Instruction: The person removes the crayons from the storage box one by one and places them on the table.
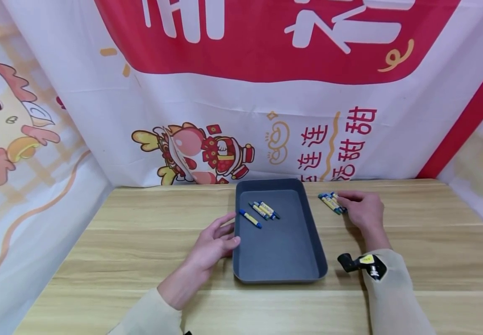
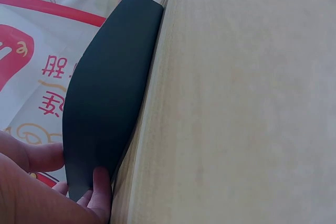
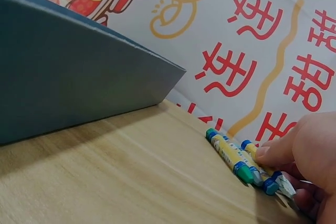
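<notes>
Right hand (image 1: 364, 211) pinches crayon (image 3: 252, 149) right of frame's centre, beside tray (image 1: 281, 251); neighbouring crayons (image 3: 230, 153) lie close by, could scatter if dragged along; left hand (image 1: 213, 241) rests loosely against tray's left side, unclamped; careless push might shift tray, rolling inner crayons (image 1: 269, 210).

The head camera looks from above the near side, forward and down, and takes in the whole tray (image 1: 281, 251) and the far cloth (image 1: 241, 100). The left wrist camera sits close and low by the tray's outer wall, its picture strongly tilted. The right wrist camera, also low, faces the far cloth and shares the crayons (image 3: 229, 154) with the head view.
</notes>
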Available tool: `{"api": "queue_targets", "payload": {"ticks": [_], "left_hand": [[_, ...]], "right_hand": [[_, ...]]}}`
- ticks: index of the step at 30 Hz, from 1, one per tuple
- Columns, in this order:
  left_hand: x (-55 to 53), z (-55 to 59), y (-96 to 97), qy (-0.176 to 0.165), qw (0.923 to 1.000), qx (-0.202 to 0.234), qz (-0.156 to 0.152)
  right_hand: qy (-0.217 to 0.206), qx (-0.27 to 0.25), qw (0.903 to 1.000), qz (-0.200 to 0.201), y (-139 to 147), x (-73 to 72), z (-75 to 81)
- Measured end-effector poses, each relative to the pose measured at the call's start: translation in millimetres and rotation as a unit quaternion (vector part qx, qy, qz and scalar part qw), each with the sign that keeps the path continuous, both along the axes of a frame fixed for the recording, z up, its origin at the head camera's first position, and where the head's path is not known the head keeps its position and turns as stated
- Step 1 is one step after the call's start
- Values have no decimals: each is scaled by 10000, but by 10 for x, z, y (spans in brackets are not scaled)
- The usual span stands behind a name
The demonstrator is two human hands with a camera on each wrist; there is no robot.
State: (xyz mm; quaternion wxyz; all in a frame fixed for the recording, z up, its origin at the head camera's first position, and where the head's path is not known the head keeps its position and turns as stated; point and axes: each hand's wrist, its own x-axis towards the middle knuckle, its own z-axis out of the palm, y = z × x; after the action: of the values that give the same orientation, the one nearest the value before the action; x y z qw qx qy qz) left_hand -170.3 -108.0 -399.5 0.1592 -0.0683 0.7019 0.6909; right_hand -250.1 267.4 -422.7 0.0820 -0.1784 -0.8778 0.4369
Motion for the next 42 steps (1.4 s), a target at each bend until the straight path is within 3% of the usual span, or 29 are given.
{"api": "queue_targets", "payload": {"ticks": [19, 28, 35, 42], "left_hand": [[-3, 17, -3, -57, 10000, -15, 3], [4, 20, -4, -59, 10000, -43, 8], [6, 21, 0, -45, 10000, -28, -1], [12, 21, 2, -72, 10000, -34, 16]], "right_hand": [[-189, 128, 9996, 154, 12, 4, 14], [-373, -27, 9993, -12, -15, 3, 31], [-141, -258, 9995, -84, -30, 21, 102], [-21, -532, 9985, 140, -87, 40, 197]]}}
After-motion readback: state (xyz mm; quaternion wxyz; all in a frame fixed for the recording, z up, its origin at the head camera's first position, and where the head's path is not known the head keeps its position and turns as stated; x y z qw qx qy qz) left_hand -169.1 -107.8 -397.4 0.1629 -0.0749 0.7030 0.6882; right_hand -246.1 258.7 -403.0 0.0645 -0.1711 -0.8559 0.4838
